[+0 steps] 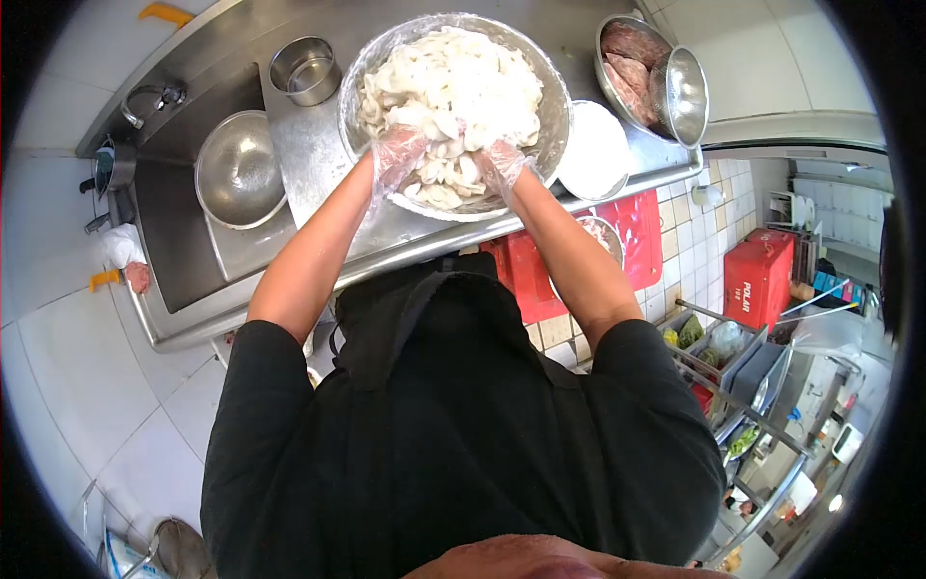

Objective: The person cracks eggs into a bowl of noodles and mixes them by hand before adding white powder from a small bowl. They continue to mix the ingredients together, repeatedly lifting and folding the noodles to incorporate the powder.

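A large metal bowl (552,106) stands on the steel counter in front of me, heaped with pale white, wet-looking pieces (458,82) whose kind I cannot make out. Clear plastic gloves cover both hands. My left hand (397,154) reaches into the near left part of the heap. On the near right side, my right hand (502,166) is also in the pieces. The fingers of both hands are mostly hidden by the food and the gloves, so whether they grip anything does not show.
Left of the bowl are a small steel pot (305,70), an empty metal bowl (241,169) and a sink with a faucet (149,99). On the right stand a white round container (593,150), a bowl of raw meat (627,68) and a colander (680,96). Below is a red crate (641,232).
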`<action>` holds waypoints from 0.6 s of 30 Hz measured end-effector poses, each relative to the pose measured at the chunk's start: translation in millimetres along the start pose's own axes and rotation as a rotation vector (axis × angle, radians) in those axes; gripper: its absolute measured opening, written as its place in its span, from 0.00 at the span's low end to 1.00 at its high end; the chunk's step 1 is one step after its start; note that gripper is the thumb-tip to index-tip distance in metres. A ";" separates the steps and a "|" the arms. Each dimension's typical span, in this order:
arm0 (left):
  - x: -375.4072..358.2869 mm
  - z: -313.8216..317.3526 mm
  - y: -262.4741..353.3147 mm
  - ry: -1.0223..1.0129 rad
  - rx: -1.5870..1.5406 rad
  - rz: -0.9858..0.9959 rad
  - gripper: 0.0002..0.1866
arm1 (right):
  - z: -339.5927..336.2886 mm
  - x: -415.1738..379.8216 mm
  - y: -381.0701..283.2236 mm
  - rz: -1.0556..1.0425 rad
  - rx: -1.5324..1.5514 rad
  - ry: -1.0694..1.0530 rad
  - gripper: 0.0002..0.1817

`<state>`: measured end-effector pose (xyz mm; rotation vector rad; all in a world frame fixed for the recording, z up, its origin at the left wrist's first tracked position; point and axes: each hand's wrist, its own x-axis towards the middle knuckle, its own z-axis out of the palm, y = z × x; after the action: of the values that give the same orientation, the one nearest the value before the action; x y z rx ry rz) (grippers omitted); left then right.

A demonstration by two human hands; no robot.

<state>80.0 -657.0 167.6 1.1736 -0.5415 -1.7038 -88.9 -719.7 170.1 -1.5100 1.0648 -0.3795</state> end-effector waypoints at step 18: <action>-21.3 3.3 35.8 -0.470 2.206 0.078 0.14 | -61.2 -2.6 -9.6 -0.274 -1.267 -0.828 0.14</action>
<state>95.1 -654.4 206.5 1.8379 -3.0526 -0.6658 -132.2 -756.1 195.4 -2.5687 0.3396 0.8782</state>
